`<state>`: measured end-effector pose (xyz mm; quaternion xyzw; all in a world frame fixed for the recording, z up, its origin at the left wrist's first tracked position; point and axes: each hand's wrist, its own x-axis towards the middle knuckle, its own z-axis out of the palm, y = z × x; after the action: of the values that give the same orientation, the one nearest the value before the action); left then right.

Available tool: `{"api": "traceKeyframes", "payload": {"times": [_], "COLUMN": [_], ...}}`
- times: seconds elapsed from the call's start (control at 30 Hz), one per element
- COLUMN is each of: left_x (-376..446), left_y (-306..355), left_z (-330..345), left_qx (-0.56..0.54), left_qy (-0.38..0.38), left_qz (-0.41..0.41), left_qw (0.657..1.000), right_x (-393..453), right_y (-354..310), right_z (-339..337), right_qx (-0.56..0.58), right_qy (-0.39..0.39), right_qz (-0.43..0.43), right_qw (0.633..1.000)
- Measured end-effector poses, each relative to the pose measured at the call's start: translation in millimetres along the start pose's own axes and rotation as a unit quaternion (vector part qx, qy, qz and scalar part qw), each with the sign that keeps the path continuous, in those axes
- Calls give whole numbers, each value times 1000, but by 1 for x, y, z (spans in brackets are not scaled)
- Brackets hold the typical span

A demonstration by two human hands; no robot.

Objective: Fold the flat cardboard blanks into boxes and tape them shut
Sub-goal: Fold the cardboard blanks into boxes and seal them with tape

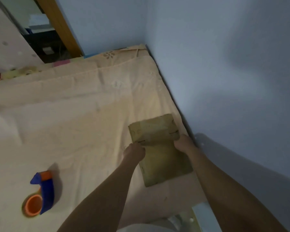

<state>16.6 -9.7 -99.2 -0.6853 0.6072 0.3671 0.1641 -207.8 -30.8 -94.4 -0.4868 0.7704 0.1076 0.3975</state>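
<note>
A flat brown cardboard blank [159, 148] lies on the bed near the right wall, with slots cut in its two long edges. My left hand [134, 150] grips its left edge at one slot, fingers curled. My right hand [184, 144] grips the right edge at the other slot. A tape dispenser [39, 194], blue with an orange core and a roll of tape on it, lies on the sheet at the lower left, well apart from both hands.
The bed is covered by a peach sheet [70, 118]. A pale blue wall [224, 72] runs along its right side and behind it. A wooden door frame [60, 25] stands at the far left. A grey object [203, 213] sits at the bottom edge.
</note>
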Motion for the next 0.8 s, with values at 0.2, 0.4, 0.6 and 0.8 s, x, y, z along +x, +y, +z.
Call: {"api": "traceKeyframes", "payload": {"times": [0.2, 0.4, 0.6, 0.8], "left_x": [0, -9, -17, -20], "left_y": [9, 3, -6, -16], "left_z": [-1, 7, 16, 17], "left_qx": [-131, -326, -424, -429], "left_qy": [-10, 5, -19, 21], "left_qz": [-43, -84, -124, -105], "left_qw": [990, 942, 897, 897], "right_x": [10, 14, 4, -3], "right_y": [-4, -1, -5, -10], "right_z": [3, 12, 22, 26], "right_qx": [36, 78, 64, 117], "right_qy": [-3, 2, 4, -31], "right_qz": [32, 58, 54, 43], "right_qw": [999, 995, 996, 992]}}
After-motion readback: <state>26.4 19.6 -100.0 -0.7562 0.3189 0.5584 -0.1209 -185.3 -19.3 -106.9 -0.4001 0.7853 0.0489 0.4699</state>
